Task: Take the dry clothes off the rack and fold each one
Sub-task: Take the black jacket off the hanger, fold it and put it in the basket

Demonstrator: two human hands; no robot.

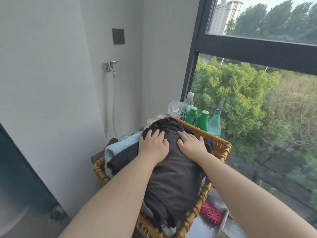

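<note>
Hands flat, nothing gripped: your left hand (153, 145) & right hand (191, 146) press straight-fingered on the dark brown garment (173, 170), heaped in the wicker basket (222, 148), draped over near rim. Wall (51, 83) tight on L, window (257, 48) on R, green bottles (192, 115) at far edge. Water bottle (187, 107) label: too small to read.

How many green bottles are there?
2. One green bottle stands behind the wicker basket, beside the clear water bottle; the other green bottle stands right of it, next to the blue spray bottle. The basket may hide more.
</note>
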